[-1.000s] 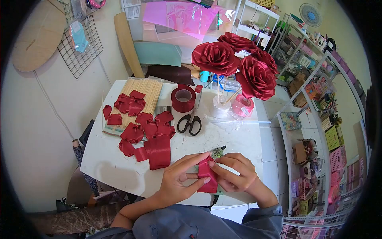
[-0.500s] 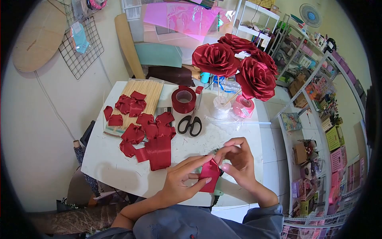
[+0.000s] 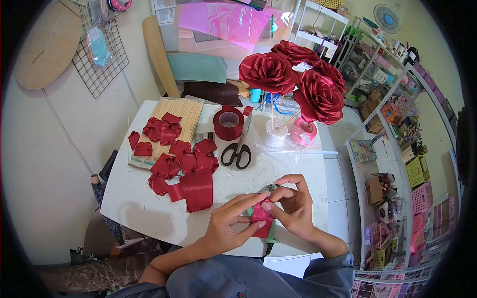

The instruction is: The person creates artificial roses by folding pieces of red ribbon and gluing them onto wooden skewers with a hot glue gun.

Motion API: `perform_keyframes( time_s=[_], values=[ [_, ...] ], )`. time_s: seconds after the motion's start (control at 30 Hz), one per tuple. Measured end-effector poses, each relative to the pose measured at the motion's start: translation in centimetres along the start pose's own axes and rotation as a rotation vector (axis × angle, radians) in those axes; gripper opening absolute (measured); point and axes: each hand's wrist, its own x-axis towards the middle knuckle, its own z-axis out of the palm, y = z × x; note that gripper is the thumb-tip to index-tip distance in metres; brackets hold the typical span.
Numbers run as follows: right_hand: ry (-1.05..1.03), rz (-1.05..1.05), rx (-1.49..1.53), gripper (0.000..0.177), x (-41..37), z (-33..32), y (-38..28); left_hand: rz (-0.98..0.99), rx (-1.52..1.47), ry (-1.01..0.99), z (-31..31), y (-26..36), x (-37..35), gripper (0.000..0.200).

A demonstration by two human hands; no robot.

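Observation:
Near the table's front edge, a piece of red ribbon (image 3: 262,227) is held between both hands. My left hand (image 3: 231,221) pinches its left side between thumb and fingers. At the ribbon's upper right corner, my right hand (image 3: 293,206) grips the edge with thumb and forefinger. Beneath the ribbon lies a pale green tool (image 3: 273,234) with a black cord, mostly covered. Left of the hands are stacked flat ribbon pieces (image 3: 198,191) and folded red petals (image 3: 166,166). Black-handled scissors (image 3: 236,156) lie beyond the hands, below a red ribbon roll (image 3: 228,123).
Wooden sticks (image 3: 188,115) lie in a pack at the table's back left. Large red ribbon roses (image 3: 320,97) stand on sticks in a white holder (image 3: 275,134), beside a pink roll (image 3: 303,132). Shelves (image 3: 382,119) line the right side.
My right thumb has moved left and up onto the ribbon, closing on its upper corner, which now looks folded over. My left hand keeps its hold, almost unmoved.

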Motion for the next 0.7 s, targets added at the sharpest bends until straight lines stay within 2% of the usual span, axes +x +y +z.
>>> perform_keyframes(
  time_s=[0.4, 0.6, 0.67, 0.7],
  values=[
    [-0.028, 0.015, 0.002, 0.043, 0.06, -0.29, -0.08, 0.014, -0.001, 0.027, 0.16, -0.20, 0.13, 0.051],
    [-0.073, 0.119, 0.081, 0.034, 0.05, -0.65, -0.32, 0.018, -0.008, 0.067, 0.07, -0.38, 0.15, 0.051],
    [-0.062, 0.114, 0.090, 0.022, 0.08, -0.89, -0.03, 0.031, -0.019, 0.082, 0.05, -0.46, 0.14, 0.051],
    [-0.063, 0.115, 0.090, 0.022, 0.10, -1.00, -0.10, 0.023, -0.013, 0.077, 0.03, -0.43, 0.12, 0.051]
  ],
)
